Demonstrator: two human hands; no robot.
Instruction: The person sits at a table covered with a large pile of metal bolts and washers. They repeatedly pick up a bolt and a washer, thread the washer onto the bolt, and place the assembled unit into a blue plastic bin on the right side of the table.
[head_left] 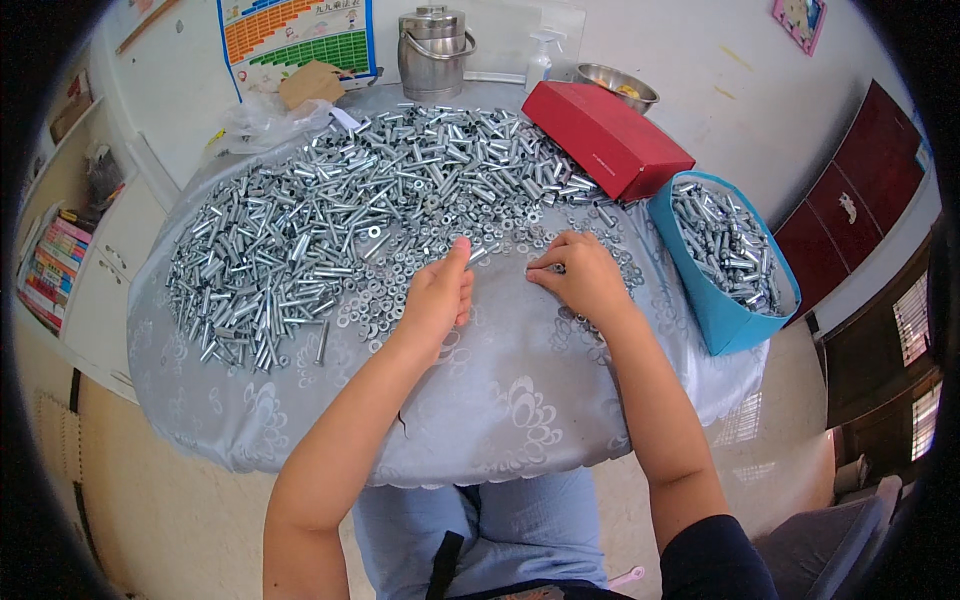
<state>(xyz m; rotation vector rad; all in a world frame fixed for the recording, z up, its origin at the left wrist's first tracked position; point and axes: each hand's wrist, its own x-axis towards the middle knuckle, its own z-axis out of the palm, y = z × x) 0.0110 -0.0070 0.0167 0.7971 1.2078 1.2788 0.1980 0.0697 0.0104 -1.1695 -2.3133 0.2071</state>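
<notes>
Evidently the left hand [437, 300] is curled, its thumb raised and pinching a slim silver bolt piece [483, 254] against the bent forefinger; it sits left of the red box [610, 140] and nearer the person. The piece lies just beyond those fingers on their right side, its long axis slanting so that the free end points away and rightward, roughly toward the red box; its near end is hidden by the grip. The right hand [585, 280], on the person's side of the red box, has thumb and forefinger brought together, and whether a small part sits between them I cannot tell. Around both hands, nearer than the red box, loose nuts and washers [375, 300] lie scattered on a pale patterned tablecloth [500, 370]. Left of the red box spreads a broad heap of silver bolts and sleeves [270, 240], pointing every way. Just right of the red box and nearer the person stands a blue bin [695, 275], filled with metal pieces [725, 245]. Behind the red box are a steel bowl [645, 97] and, farther left, a lidded steel pail [432, 60].
</notes>
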